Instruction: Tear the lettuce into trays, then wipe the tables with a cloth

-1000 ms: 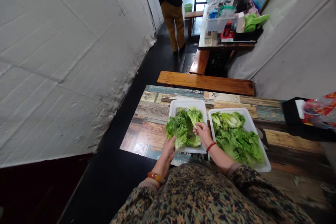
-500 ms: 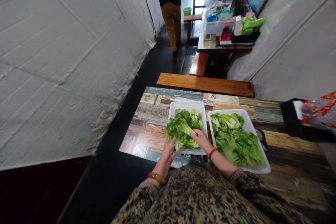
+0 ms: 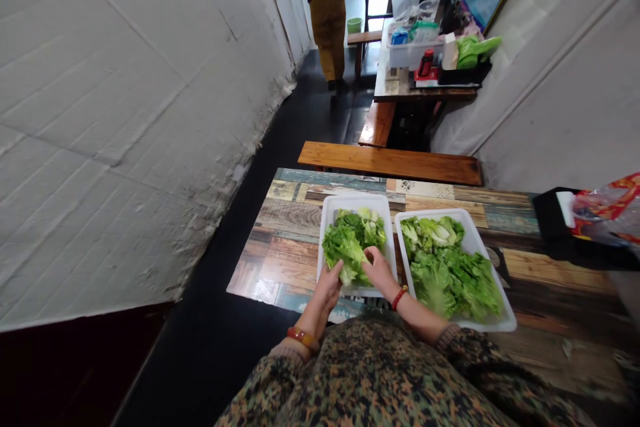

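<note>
Over the left white tray (image 3: 329, 207), my two hands hold a green lettuce leaf (image 3: 345, 247). My left hand (image 3: 329, 285) grips its lower left side, thumb on top, with the fingers partly hidden beneath. At the leaf's right edge, my right hand (image 3: 379, 272) is closed on it in a pinch. More lettuce (image 3: 367, 223) lies in this tray, behind the held leaf. Just to the right stands a second white tray (image 3: 473, 235), filled with lettuce leaves (image 3: 453, 273).
Both trays rest on a wood-patterned table (image 3: 280, 247). Beyond it is a wooden bench (image 3: 390, 161). A black box (image 3: 555, 223) with red packaging stands at the right. Farther off are a cluttered table (image 3: 395, 88) and a person (image 3: 325, 0). A white wall (image 3: 125, 113) runs along the left.
The held leaf has shifted a little right and lower into the left tray, my left hand moving right with it. The person in the background has stepped farther away.
</note>
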Demonstrator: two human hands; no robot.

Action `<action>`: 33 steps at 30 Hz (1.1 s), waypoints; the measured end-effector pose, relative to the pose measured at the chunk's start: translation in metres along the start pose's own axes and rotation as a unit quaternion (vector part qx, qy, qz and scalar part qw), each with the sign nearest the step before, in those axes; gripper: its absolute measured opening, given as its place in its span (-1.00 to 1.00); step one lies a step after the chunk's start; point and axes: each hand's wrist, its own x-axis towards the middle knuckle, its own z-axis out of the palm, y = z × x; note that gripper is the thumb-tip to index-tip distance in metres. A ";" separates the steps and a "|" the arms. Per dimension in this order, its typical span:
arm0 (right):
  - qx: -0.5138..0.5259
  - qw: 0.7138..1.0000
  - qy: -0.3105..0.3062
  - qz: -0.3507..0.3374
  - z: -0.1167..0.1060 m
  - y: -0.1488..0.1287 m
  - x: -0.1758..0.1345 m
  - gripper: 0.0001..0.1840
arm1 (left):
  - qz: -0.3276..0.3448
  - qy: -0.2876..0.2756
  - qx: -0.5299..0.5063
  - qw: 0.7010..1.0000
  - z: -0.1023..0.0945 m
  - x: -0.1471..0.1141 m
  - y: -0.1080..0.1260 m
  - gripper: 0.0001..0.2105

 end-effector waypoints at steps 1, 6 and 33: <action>-0.026 0.999 0.000 -0.027 0.002 -0.002 -0.004 -0.80 | -0.005 -0.010 0.005 1.000 0.004 -0.001 0.000 -0.53; -0.115 0.981 -0.031 -0.155 0.010 -0.012 -0.020 -0.71 | 0.010 -0.032 0.016 0.999 0.017 0.000 0.005 -0.47; 0.086 0.990 0.008 0.107 0.013 -0.015 -0.009 -0.85 | -0.038 -0.018 0.008 0.999 0.020 -0.007 0.002 -0.59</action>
